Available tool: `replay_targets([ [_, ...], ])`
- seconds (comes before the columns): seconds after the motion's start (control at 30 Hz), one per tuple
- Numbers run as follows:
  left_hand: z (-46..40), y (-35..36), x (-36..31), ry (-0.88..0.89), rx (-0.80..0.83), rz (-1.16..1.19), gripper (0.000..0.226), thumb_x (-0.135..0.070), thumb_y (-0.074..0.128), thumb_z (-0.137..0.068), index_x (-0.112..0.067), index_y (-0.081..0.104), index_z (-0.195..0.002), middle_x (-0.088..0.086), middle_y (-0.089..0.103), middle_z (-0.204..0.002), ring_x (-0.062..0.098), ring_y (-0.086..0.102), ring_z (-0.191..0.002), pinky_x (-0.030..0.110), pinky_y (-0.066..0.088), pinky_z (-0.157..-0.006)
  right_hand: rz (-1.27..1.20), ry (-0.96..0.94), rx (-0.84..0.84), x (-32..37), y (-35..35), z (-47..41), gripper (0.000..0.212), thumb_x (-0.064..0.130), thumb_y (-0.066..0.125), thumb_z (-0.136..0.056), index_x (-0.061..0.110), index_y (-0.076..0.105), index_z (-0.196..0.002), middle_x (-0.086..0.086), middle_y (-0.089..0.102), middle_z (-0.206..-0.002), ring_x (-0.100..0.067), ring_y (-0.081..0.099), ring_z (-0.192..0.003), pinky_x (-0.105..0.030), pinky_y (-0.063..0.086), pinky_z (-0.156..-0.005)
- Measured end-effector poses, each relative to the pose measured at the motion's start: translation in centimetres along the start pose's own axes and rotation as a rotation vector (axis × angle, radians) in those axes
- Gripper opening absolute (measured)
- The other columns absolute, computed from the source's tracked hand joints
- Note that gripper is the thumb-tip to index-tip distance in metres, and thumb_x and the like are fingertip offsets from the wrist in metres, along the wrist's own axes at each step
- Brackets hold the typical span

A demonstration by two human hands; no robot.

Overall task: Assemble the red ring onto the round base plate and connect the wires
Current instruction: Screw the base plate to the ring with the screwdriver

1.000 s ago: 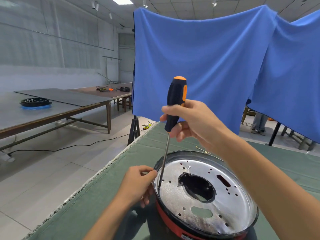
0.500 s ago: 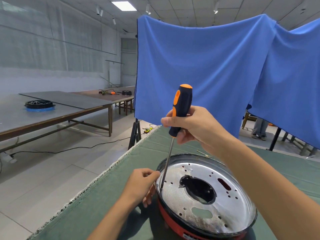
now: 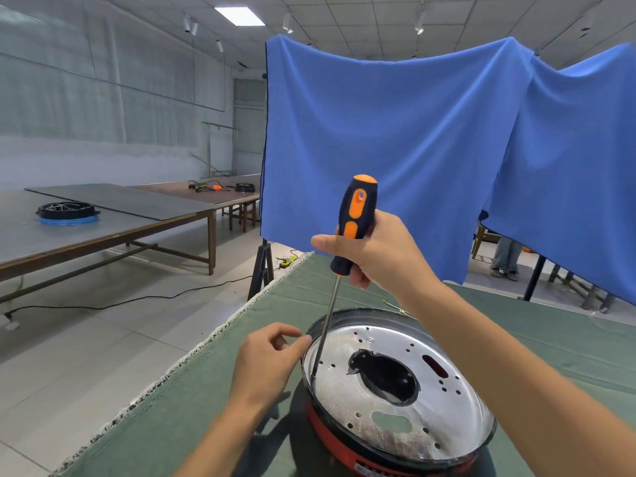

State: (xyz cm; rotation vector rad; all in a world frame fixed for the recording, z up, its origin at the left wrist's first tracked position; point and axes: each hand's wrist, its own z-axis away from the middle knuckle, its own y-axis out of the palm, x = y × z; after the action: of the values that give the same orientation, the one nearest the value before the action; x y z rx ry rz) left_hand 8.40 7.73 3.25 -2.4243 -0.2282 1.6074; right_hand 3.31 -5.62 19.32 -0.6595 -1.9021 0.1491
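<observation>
The round base plate [image 3: 426,432], silver with many holes and a dark central opening, lies on the green table cover with the red ring [image 3: 330,438] around its lower edge. My right hand [image 3: 382,253] grips a black and orange screwdriver [image 3: 354,218] held almost upright, its tip resting on the plate's left side near the rim. My left hand [image 3: 268,366] pinches the plate's left rim with thumb and fingers. A small brass wire terminal [image 3: 395,307] lies on the cover just behind the plate.
The green-covered table [image 3: 206,407] has its frayed edge on my left, with floor below. A blue cloth [image 3: 413,149] hangs behind. Long tables stand at left, one bearing a black and blue round part [image 3: 67,213]. A person's legs [image 3: 506,256] show at right.
The screwdriver handle has turned in my right hand, its orange side now facing me. The view has tilted down slightly. My left hand stays on the rim.
</observation>
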Motion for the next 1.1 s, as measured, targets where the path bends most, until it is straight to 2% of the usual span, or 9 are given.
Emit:
replay_targets([
  [0.07, 0.2, -0.3, -0.5, 0.111, -0.055, 0.045, 0.009, -0.021, 0.077, -0.077, -0.028, 0.072, -0.08, -0.006, 0.061, -0.067, 0.007, 0.053, -0.061, 0.028, 0.045, -0.061, -0.003, -0.003, -0.006, 0.0, 0.1, 0.0, 0.04, 0.029, 0.082, -0.07, 0.004, 0.051, -0.074, -0.005, 0.055, -0.049, -0.014, 0.048, -0.032, -0.023, 0.039, -0.036],
  [0.2, 0.8, -0.1, -1.8, 0.224, 0.125, 0.164, 0.024, -0.033, 0.083, -0.067, -0.026, 0.074, -0.089, -0.015, 0.069, -0.087, 0.001, 0.061, -0.088, 0.012, 0.044, -0.077, 0.027, -0.002, 0.001, 0.3, 0.4, 0.2, 0.035, 0.03, 0.079, -0.074, 0.01, 0.051, -0.07, -0.003, 0.059, -0.05, -0.015, 0.054, -0.036, -0.02, 0.041, -0.037],
  [0.37, 0.2, 0.7, -2.8, 0.165, 0.089, 0.211, 0.012, -0.014, 0.083, -0.068, -0.02, 0.075, -0.074, -0.006, 0.073, -0.07, 0.007, 0.068, -0.07, 0.014, 0.051, -0.069, -0.022, 0.049, 0.074, 1.4, -0.2, 0.5, 0.009, 0.014, 0.062, -0.08, 0.008, 0.057, -0.084, -0.013, 0.068, -0.075, -0.019, 0.063, -0.044, -0.019, 0.041, -0.037],
  [0.5, 0.0, 0.5, -2.8, 0.14, 0.166, 0.231, 0.011, -0.011, 0.074, -0.078, -0.021, 0.074, -0.082, -0.009, 0.073, -0.068, 0.004, 0.069, -0.072, 0.013, 0.051, -0.071, -0.01, 0.046, 0.066, 1.9, -0.8, 0.4, 0.011, 0.011, 0.059, -0.081, 0.01, 0.061, -0.092, -0.012, 0.07, -0.091, -0.02, 0.059, -0.037, -0.017, 0.039, -0.037],
  [0.6, 0.2, 0.3, -2.8, 0.152, 0.234, 0.222, 0.011, -0.013, 0.07, -0.083, -0.015, 0.074, -0.092, -0.009, 0.075, -0.075, 0.002, 0.07, -0.08, 0.012, 0.051, -0.074, 0.069, 0.058, 0.002, 1.5, -0.8, 0.2, 0.02, 0.026, 0.075, -0.076, 0.016, 0.061, -0.087, 0.0, 0.065, -0.079, -0.016, 0.055, -0.038, -0.022, 0.039, -0.04],
  [0.7, 0.6, 0.6, -3.2, 0.098, 0.2, 0.313, 0.016, -0.009, 0.077, -0.074, -0.018, 0.073, -0.086, 0.001, 0.075, -0.076, 0.016, 0.071, -0.074, 0.029, 0.059, -0.067, 0.233, 0.025, -0.097, 1.3, -0.2, 0.2, 0.035, 0.045, 0.078, -0.068, 0.022, 0.052, -0.072, 0.009, 0.054, -0.064, -0.016, 0.055, -0.059, -0.032, 0.044, -0.057],
  [0.8, 0.6, 0.9, -3.2, 0.098, 0.162, 0.339, 0.005, -0.005, 0.074, -0.076, -0.01, 0.073, -0.078, 0.006, 0.073, -0.068, 0.025, 0.069, -0.066, 0.032, 0.058, -0.066, 0.293, 0.009, -0.125, 1.4, 0.1, 0.3, 0.037, 0.051, 0.075, -0.068, 0.025, 0.05, -0.074, 0.01, 0.058, -0.071, -0.017, 0.06, -0.076, -0.037, 0.049, -0.071],
  [0.97, 0.7, 0.6, -3.1, 0.094, 0.253, 0.301, 0.013, -0.012, 0.067, -0.085, -0.023, 0.072, -0.087, -0.005, 0.075, -0.078, 0.016, 0.071, -0.072, 0.022, 0.055, -0.07, -0.026, 0.015, 0.038, 2.7, -0.8, 0.4, 0.023, 0.013, 0.07, -0.079, 0.008, 0.058, -0.098, -0.011, 0.066, -0.086, -0.025, 0.067, -0.079, -0.042, 0.055, -0.081],
  [1.1, 1.1, 0.6, -2.8, 0.143, 0.178, 0.266, 0.015, -0.012, 0.076, -0.077, -0.025, 0.073, -0.084, -0.007, 0.074, -0.077, 0.014, 0.07, -0.072, 0.023, 0.056, -0.069, 0.042, -0.059, -0.029, 2.7, -0.1, 0.6, 0.036, 0.024, 0.076, -0.077, -0.003, 0.054, -0.087, -0.024, 0.067, -0.087, -0.026, 0.071, -0.071, -0.046, 0.057, -0.073],
])
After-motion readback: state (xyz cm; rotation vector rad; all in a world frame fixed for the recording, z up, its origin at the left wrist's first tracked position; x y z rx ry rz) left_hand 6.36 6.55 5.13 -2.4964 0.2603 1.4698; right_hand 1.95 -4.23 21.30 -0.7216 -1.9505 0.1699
